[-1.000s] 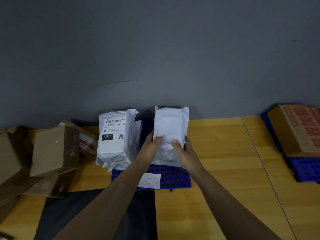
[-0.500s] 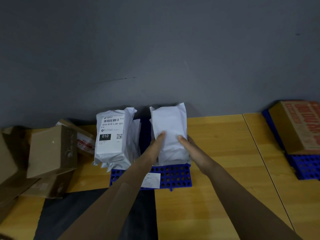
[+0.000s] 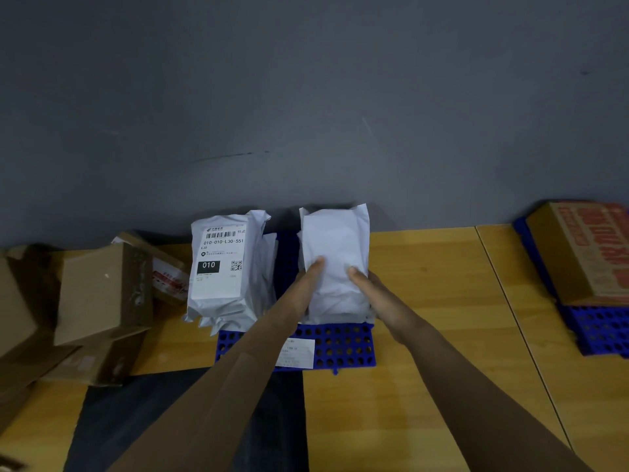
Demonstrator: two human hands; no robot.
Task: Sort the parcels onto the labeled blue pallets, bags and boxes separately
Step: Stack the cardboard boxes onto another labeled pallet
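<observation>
Both hands — left hand [image 3: 303, 287], right hand [image 3: 377, 294] — clasp white bag [image 3: 335, 247] on blue pallet [image 3: 343, 349].

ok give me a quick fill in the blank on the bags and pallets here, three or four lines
1. Both hands hold a plain ____ bag on the blue pallet.
2. The labelled bag shows the number ____ on a black patch.
3. The right pallet carries a ____.
4. Loose cardboard boxes lie to the ____ of the bags.

Missing words: white; 010; box; left
</observation>
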